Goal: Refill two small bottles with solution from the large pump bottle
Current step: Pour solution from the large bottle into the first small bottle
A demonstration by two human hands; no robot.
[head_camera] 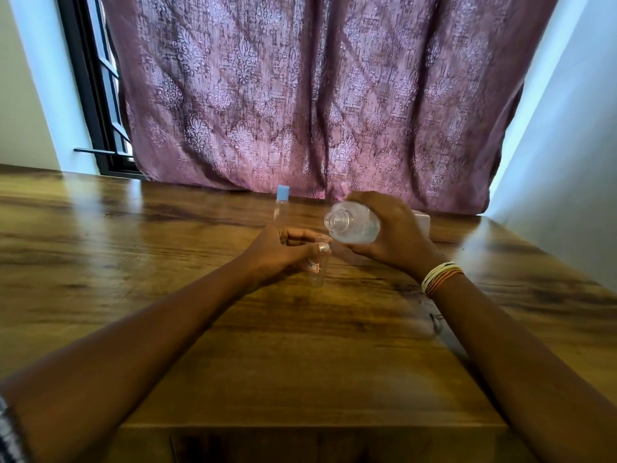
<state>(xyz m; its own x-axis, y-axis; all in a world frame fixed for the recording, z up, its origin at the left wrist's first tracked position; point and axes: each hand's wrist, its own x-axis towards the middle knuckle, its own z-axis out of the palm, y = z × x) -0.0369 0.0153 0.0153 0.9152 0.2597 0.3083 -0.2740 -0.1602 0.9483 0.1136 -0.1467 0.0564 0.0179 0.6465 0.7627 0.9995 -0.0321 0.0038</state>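
Note:
My right hand (394, 228) grips the large clear bottle (354, 225), which is tipped over on its side with its open threaded neck pointing left. No pump sits on that neck. My left hand (283, 248) holds a small clear bottle (316, 270) upright on the wooden table (300, 345), fingers curled round its top, just below and left of the large bottle's mouth. The small bottle carries a little red and white label. A second small clear bottle (281, 203) with a blue cap stands upright behind my left hand.
A pale object (421, 219) lies on the table behind my right hand, mostly hidden. A mauve patterned curtain (317, 95) hangs along the table's far edge. The table's front edge runs across the bottom of the view.

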